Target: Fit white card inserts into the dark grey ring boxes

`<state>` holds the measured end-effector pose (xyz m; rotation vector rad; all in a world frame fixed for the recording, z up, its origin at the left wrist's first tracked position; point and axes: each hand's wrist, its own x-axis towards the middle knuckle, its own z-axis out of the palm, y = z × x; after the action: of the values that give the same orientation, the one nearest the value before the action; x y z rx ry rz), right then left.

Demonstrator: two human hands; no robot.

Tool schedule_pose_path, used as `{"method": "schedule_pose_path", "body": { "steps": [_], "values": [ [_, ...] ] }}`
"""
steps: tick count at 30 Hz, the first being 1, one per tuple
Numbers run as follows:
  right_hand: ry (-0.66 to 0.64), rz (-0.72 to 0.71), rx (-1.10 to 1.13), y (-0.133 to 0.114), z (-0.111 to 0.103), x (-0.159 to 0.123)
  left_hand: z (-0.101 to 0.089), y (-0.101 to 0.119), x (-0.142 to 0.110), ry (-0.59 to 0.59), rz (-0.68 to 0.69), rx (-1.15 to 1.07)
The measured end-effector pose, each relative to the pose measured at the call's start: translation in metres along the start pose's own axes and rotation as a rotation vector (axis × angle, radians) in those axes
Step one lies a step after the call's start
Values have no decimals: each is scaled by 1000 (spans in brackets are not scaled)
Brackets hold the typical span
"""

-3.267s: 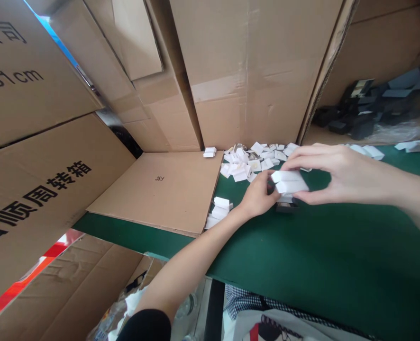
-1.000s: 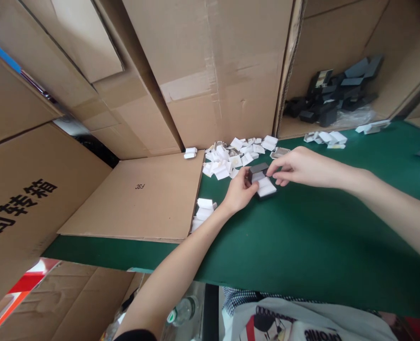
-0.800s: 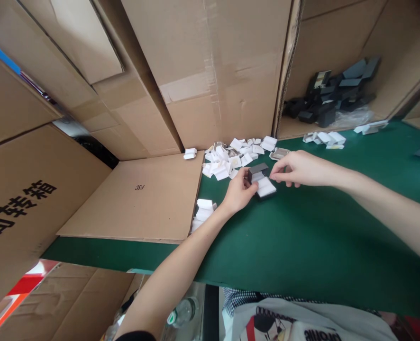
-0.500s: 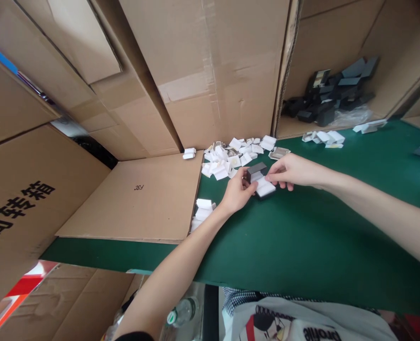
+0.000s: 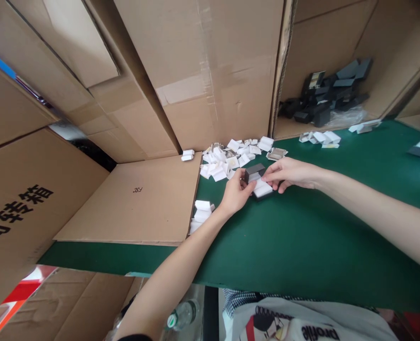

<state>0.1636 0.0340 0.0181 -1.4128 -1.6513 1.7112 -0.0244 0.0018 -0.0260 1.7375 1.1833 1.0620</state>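
Note:
A small dark grey hinged box lies open just above the green table, its lid tilted up. Inside it sits a white folded insert. My left hand is closed around the box's left side, thumb along the near edge. At the right side, my right hand has its thumb and fingers on the insert near the hinge; whether it pinches the insert or only presses it is hard to make out. Loose white inserts are heaped just behind my left hand.
A flat cardboard sheet covers the table's left part, with stacked white inserts at its edge. Large cartons stand along the back. An open carton at right holds dark boxes. A plastic bottle is below the table edge.
The camera view has shifted slightly. My right hand's fingers have moved a little over the insert, while my left hand keeps its hold on the box.

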Motion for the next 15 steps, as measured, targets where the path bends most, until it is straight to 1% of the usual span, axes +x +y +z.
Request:
{"method": "schedule_pose_path", "body": {
  "steps": [5, 9, 12, 15],
  "values": [
    [47, -12, -3, 0, 7, 0, -1, -1, -1, -2, -1, -2],
    [81, -10, 60, 5, 15, 5, 0, 1, -1, -23, -18, -18],
    [85, -1, 111, 7, 18, 9, 1, 4, -2, -15, -29, -9],
    [83, 5, 117, 8, 18, 11, 4, 4, -1, 3, -28, 18]
  ]
}}
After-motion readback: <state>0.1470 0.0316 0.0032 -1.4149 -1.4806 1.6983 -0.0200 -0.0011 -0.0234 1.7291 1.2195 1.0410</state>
